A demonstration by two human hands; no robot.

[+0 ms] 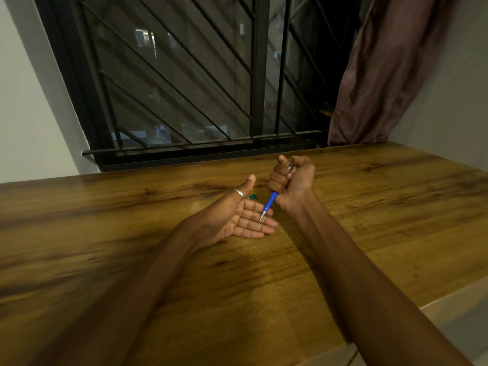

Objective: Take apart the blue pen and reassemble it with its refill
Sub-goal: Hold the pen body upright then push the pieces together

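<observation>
My right hand [291, 180] is closed in a fist around the upper part of the blue pen [270, 204], thumb on top over the clip end. The pen points down and to the left, and its silver tip touches or hovers just over the fingers of my left hand [243, 217]. That left hand lies palm up on the wooden table [369, 207], fingers flat and apart, with a silver ring on the thumb. It holds nothing. A small green object [252, 196] peeks out on the table just behind my left hand; most of it is hidden.
A barred window [184, 75] runs along the table's far edge, with a dark curtain [383, 75] hanging at the back right. A wall bounds the table on the right. The table's near right edge drops off at the lower right.
</observation>
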